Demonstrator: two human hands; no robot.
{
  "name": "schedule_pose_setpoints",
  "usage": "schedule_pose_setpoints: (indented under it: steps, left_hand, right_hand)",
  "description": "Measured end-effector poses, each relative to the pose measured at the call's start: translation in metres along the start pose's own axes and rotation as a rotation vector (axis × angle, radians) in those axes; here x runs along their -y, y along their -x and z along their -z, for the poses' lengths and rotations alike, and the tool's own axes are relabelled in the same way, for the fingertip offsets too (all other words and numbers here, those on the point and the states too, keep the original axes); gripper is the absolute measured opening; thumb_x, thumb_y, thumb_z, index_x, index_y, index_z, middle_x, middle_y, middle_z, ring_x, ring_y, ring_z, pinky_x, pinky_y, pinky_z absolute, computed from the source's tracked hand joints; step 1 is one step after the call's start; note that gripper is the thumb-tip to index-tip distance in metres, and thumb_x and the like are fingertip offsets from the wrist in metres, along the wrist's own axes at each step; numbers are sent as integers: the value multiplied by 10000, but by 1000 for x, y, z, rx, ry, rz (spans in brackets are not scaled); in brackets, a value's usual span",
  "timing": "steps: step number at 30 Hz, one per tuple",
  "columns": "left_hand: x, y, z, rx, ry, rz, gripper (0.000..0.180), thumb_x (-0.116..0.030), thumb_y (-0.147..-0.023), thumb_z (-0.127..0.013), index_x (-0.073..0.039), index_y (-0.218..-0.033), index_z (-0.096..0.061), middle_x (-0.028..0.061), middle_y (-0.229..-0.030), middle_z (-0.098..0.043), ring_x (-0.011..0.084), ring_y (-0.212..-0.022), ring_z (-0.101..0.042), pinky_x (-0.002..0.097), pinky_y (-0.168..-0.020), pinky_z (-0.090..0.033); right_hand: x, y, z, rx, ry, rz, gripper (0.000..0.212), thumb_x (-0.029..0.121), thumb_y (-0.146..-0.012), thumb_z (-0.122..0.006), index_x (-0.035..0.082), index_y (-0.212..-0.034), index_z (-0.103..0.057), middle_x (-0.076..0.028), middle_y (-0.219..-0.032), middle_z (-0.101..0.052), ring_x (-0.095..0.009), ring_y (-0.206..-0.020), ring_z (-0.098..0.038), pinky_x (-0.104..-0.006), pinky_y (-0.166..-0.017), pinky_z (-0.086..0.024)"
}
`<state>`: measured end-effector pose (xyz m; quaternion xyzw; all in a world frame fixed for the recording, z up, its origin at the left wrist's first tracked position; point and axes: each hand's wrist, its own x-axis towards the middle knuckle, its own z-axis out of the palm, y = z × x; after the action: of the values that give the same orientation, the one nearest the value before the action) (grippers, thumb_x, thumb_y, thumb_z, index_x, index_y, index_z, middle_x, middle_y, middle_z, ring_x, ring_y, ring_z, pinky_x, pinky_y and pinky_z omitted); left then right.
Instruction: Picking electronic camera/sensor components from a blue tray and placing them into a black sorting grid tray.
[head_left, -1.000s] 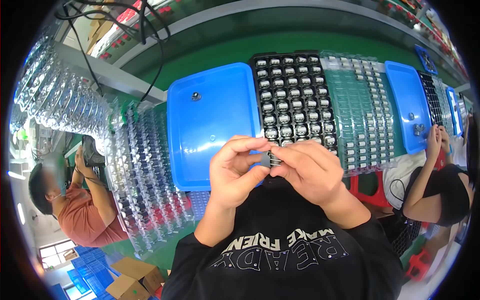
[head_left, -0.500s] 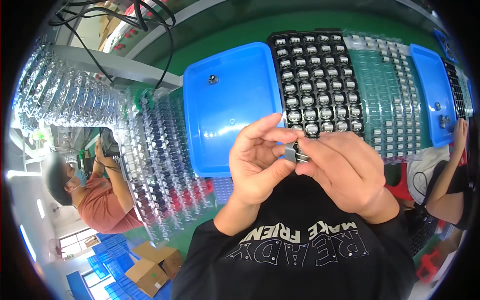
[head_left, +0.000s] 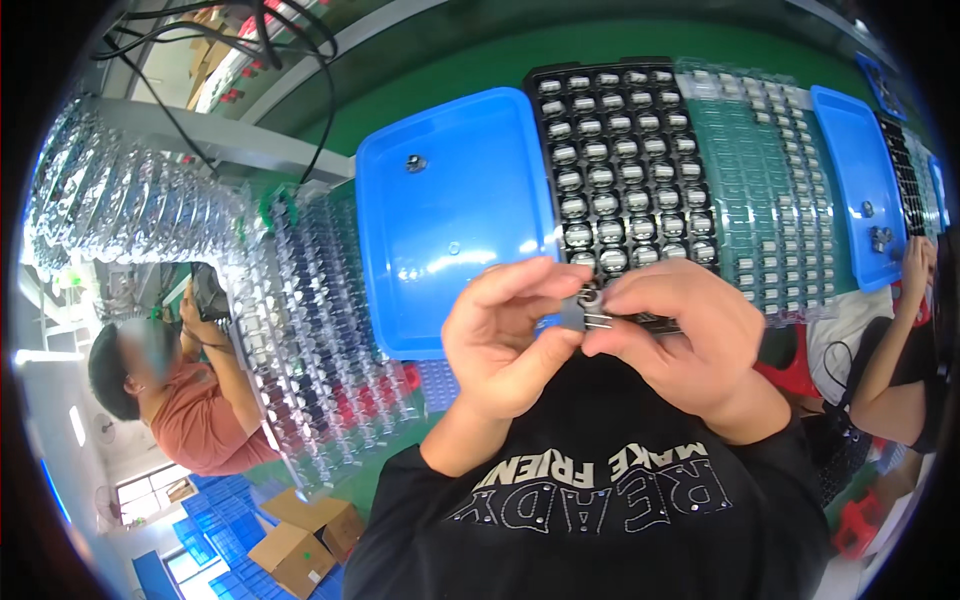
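Observation:
My left hand (head_left: pixel 500 345) is closed, with thumb and fingertips gripping a small grey part with thin metal pins (head_left: pixel 573 314) in front of my chest. My right hand (head_left: pixel 695 340) pinches the same part from the other side, its thumb and forefinger at a dark, ring-like piece (head_left: pixel 590 298) beside the pins. The fingertips cover some of the part, so its exact kind does not show. Just beyond my hands stand a blue tray (head_left: pixel 440 240) and a black tray (head_left: pixel 534 100) with rows of round metal pieces.
One small metal part (head_left: pixel 415 162) lies in the blue tray. Clear blister trays (head_left: pixel 725 150) and another blue tray (head_left: pixel 848 150) stand to the right. Stacked clear trays (head_left: pixel 310 330) are at left, near a seated person (head_left: pixel 205 420). Another person's arm (head_left: pixel 890 340) is at right.
Both hands have shifted slightly left and down with the part. The part has turned a little, and its pins and ring-like piece show more between my fingertips.

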<state>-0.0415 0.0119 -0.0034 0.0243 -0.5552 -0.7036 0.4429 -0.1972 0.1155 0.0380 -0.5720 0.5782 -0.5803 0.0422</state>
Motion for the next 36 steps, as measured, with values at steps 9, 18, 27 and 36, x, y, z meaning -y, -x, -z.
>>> schedule_pose_setpoints:
  steps: [9, 18, 27, 36]
  left_hand:
    - [-1, -71, 39, 67, -1248, -79, 513, -31, -723, -817, -60, -1220, -694, 134, -1270, -686, 336, -1235, -625, 434, -1055, -494]
    - [38, -139, 160, -140, -1709, 602, 498, -194, -839, -776, -74, -1310, -665, 208, -1334, -640, 373, -1237, -606, 438, -1050, -488]
    - [37, -112, 181, -213, -1644, 499, 267, -123, -870, -733, -26, -1119, -715, 141, -1010, -752, 259, -968, -729, 353, -863, -562]
    - [-7, -50, 77, -160, -310, 437, 266, -74, -924, -746, 28, -1162, -684, 89, -1018, -682, 130, -847, -633, 270, -711, -552]
  right_hand:
    - [-41, -7, 32, 119, 95, -408, 102, -61, -829, -732, 3, -847, -655, -83, -906, -656, -158, -863, -646, -278, -766, -516]
    - [-41, 40, 26, 461, 617, -243, 121, 50, -775, -758, 71, -859, -674, -75, -886, -634, -303, -872, -648, -418, -754, -536]
    - [-87, 10, 78, 261, 593, -366, 204, 124, -816, -786, 55, -1004, -749, -121, -981, -734, -316, -941, -695, -402, -852, -553]
    - [-240, -48, 164, -68, 864, -812, 392, 324, -737, -870, 49, -973, -719, -161, -977, -756, -325, -940, -724, -408, -859, -556]
